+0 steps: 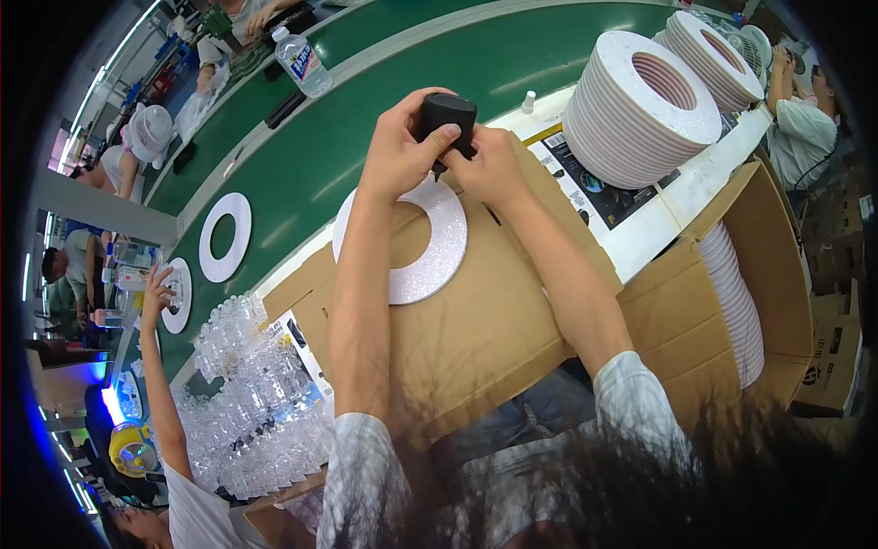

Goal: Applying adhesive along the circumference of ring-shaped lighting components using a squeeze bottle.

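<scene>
My left hand [400,151] is closed around a black bottle-like object with a pointed tip [448,112]. Fingers of my right hand [497,166] grip its lower right side, with both thumbs close together near the middle. The tip points down, above the far edge of a white speckled flat ring [430,273]. That ring lies on a brown cardboard sheet [485,339] before me, partly covered by my left forearm. Whether the tip touches the ring I cannot tell.
Stacked white rings [599,128] stand at right, beside an open carton [777,247] holding more. Clear plastic parts [251,403] are heaped at left. Another ring [210,254] lies on the green surface, near a co-worker's hand [157,295]. A water bottle [306,69] stands farther back.
</scene>
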Action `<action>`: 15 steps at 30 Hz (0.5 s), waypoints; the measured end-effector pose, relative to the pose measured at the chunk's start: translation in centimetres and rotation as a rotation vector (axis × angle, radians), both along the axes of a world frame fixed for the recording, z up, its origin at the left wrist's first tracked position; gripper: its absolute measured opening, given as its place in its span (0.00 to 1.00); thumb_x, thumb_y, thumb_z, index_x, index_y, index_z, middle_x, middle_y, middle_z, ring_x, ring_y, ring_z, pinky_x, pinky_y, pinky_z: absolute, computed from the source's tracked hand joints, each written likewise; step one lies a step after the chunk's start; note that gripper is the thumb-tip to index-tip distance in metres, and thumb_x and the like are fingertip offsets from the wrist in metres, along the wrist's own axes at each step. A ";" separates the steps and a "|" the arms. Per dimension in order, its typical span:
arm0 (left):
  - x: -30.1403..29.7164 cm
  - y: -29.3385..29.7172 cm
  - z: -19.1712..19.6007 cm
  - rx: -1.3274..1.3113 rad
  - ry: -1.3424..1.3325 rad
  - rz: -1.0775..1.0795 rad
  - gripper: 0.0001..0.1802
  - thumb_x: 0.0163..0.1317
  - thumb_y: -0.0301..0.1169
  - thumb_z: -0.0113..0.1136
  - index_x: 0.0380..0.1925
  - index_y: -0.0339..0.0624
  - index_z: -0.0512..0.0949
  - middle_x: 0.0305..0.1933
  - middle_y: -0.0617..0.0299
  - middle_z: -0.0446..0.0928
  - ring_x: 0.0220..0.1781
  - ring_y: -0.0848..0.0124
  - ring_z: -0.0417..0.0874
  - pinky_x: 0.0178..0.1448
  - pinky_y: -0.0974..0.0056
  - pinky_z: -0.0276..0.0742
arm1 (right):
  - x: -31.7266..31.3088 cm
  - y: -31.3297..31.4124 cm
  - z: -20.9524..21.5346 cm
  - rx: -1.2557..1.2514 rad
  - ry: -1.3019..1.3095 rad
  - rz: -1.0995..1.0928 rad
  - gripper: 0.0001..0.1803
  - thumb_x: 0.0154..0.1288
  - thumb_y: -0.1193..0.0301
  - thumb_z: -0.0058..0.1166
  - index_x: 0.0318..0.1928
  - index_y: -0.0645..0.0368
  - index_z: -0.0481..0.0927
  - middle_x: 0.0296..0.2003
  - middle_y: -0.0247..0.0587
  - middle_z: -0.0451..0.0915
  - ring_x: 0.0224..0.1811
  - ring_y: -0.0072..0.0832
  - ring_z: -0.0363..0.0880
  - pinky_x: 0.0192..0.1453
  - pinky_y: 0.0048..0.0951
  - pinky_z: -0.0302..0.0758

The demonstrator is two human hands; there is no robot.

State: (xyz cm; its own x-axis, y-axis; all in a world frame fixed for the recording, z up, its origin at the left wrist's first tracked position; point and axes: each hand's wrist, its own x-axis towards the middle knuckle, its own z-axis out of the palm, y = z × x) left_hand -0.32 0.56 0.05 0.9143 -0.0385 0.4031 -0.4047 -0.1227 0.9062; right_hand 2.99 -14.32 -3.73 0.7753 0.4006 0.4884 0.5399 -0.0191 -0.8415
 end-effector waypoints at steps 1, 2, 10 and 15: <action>-0.2 0.0 0.4 0.002 0.000 -0.001 0.22 0.58 0.27 0.69 0.53 0.35 0.75 0.44 0.62 0.79 0.46 0.74 0.79 0.53 0.67 0.78 | -0.1 0.0 0.2 0.002 0.000 -0.001 0.12 0.56 0.71 0.62 0.37 0.68 0.81 0.22 0.36 0.81 0.23 0.21 0.76 0.29 0.24 0.73; -0.5 0.1 0.8 0.001 0.018 -0.015 0.22 0.58 0.27 0.69 0.52 0.35 0.75 0.45 0.62 0.79 0.46 0.74 0.79 0.53 0.67 0.78 | -0.3 0.1 0.4 0.020 -0.019 0.002 0.12 0.56 0.71 0.63 0.37 0.68 0.81 0.22 0.36 0.81 0.23 0.21 0.76 0.29 0.24 0.73; -1.6 1.1 2.5 0.049 0.162 -0.123 0.25 0.58 0.30 0.69 0.55 0.35 0.75 0.47 0.58 0.81 0.44 0.73 0.82 0.46 0.67 0.80 | -1.0 -1.1 1.3 0.077 0.003 0.162 0.11 0.56 0.71 0.64 0.36 0.66 0.82 0.24 0.35 0.82 0.26 0.18 0.78 0.31 0.21 0.75; -1.6 2.3 2.1 0.185 0.262 -0.232 0.18 0.58 0.33 0.72 0.43 0.33 0.80 0.34 0.64 0.82 0.34 0.77 0.81 0.41 0.69 0.79 | -0.3 -1.2 0.0 0.098 0.018 0.379 0.10 0.57 0.73 0.63 0.38 0.66 0.83 0.29 0.36 0.83 0.32 0.19 0.80 0.35 0.22 0.76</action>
